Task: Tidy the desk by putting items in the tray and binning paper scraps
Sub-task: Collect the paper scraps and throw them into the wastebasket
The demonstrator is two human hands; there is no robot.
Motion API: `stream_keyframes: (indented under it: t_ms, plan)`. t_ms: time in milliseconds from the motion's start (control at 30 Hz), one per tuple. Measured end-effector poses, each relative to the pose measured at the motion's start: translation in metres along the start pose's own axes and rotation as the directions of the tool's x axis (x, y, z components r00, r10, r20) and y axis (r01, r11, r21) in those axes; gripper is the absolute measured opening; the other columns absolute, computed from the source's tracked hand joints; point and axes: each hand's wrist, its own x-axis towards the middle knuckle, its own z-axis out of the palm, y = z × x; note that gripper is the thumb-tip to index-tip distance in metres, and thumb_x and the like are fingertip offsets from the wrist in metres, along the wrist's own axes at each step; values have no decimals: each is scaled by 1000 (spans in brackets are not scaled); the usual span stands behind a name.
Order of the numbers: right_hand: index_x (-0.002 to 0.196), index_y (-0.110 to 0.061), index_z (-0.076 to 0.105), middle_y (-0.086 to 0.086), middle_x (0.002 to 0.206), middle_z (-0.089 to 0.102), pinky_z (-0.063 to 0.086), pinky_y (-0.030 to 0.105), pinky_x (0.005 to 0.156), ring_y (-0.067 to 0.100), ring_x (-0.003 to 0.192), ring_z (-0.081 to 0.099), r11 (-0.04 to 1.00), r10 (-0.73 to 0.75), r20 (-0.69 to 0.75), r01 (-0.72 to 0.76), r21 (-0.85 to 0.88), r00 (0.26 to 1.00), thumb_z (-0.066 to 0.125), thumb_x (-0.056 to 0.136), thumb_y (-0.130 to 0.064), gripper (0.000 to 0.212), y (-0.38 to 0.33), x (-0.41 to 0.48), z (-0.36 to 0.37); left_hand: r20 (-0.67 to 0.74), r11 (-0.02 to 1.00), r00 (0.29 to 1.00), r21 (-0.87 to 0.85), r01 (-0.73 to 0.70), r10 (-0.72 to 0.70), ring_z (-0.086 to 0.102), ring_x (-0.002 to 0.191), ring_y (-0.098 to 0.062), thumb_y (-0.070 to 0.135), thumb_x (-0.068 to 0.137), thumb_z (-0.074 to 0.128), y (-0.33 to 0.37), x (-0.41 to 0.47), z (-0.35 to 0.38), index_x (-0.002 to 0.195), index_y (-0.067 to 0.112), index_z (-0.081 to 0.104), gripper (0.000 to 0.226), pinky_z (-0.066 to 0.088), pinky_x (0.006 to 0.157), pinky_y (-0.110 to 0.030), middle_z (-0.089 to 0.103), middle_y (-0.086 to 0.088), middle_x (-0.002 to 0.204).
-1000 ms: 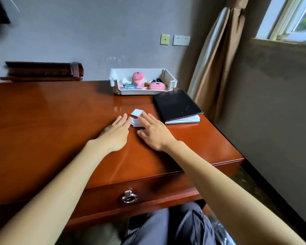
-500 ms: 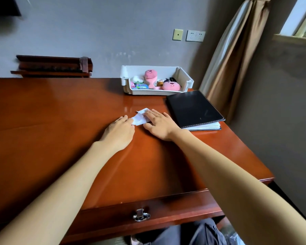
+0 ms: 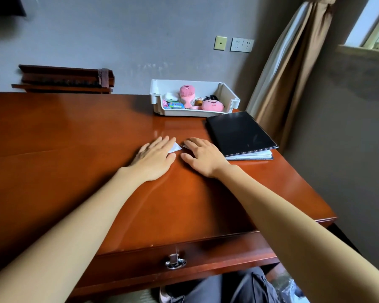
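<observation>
A small white paper scrap (image 3: 176, 148) lies on the brown desk (image 3: 74, 138), mostly covered by my hands. My left hand (image 3: 155, 157) lies flat with straight fingers over the scrap's left part. My right hand (image 3: 202, 155) lies flat just to the right, its fingertips touching the scrap's other end. At the back of the desk stands a white tray (image 3: 228, 92) holding pink plush toys, a white case and a few small packets.
A black notebook (image 3: 239, 132) lies right of my right hand, near the desk's right edge. A drawer with a metal pull (image 3: 175, 262) sits below the front edge. A curtain (image 3: 278, 77) hangs at the right, a dark wooden rack (image 3: 64, 79) behind the desk.
Both hands have flattened over the paper scrap, which now shows much less than before. The view has shifted, so the desk and tray sit further right in the frame.
</observation>
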Motion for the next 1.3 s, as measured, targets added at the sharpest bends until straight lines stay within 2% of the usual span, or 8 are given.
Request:
stream_keyframes:
  t_ms: [167,367,633,767,933,1033,1167,1300]
  plan:
    - [124,-12,47,12,122,47,38,39,91,30,113,44,993,6,-147,-23,-120,989,40,95,-36,39,-2,-1,1,-90,999,996,-21,25,-27,29,129,-21,46,96,35,-1,10,2,135,30,43,43,24,104,-37,38,4,140]
    - [110,-6,50,13,110,53,37,34,67,36,95,57,994,43,-240,-66,-88,970,41,96,-26,26,-7,-8,-2,-199,995,975,14,102,-97,39,120,-28,36,97,40,13,14,3,121,13,48,35,36,95,-38,42,-10,126]
    - [100,-3,52,17,101,64,39,37,66,42,91,59,991,91,-284,-116,-70,955,36,98,-23,26,-10,-21,-3,-287,979,958,200,48,12,58,103,-38,29,102,30,21,6,-3,117,3,48,35,46,77,-41,54,-15,114]
    - [95,-3,53,19,96,65,32,34,63,43,87,58,991,111,-295,-127,-35,949,35,98,-22,26,-12,-28,-4,-311,992,950,107,68,-32,57,105,-39,25,102,31,20,7,-5,112,2,50,31,46,78,-40,59,-18,113]
    - [98,-3,53,22,99,66,42,39,69,43,91,58,989,144,-315,-142,28,938,36,99,-25,28,-15,-39,-10,-341,987,929,-118,112,-146,58,101,-41,25,100,36,30,6,-17,109,-1,55,33,48,78,-40,60,-23,111]
    - [83,-8,49,22,92,66,38,35,65,40,85,58,968,218,-351,-156,197,911,42,97,-25,23,-15,-51,-18,-355,963,922,-261,65,-158,56,101,-41,25,99,38,49,4,-26,104,-2,58,34,47,80,-42,60,-26,108]
    - [57,-15,33,4,56,48,25,21,51,23,57,41,887,381,-419,-198,416,824,48,94,-22,41,2,-70,-37,-420,906,901,-416,-82,-112,54,95,-40,21,97,44,85,2,-35,87,-9,58,34,31,68,-34,62,-30,99]
    - [53,-18,22,5,56,38,25,28,59,25,63,29,842,500,-535,-239,483,681,50,91,-17,47,37,-107,-70,-476,852,878,-478,-215,-46,48,75,-38,17,95,48,141,-6,-34,54,9,33,44,15,57,-26,59,-33,83]
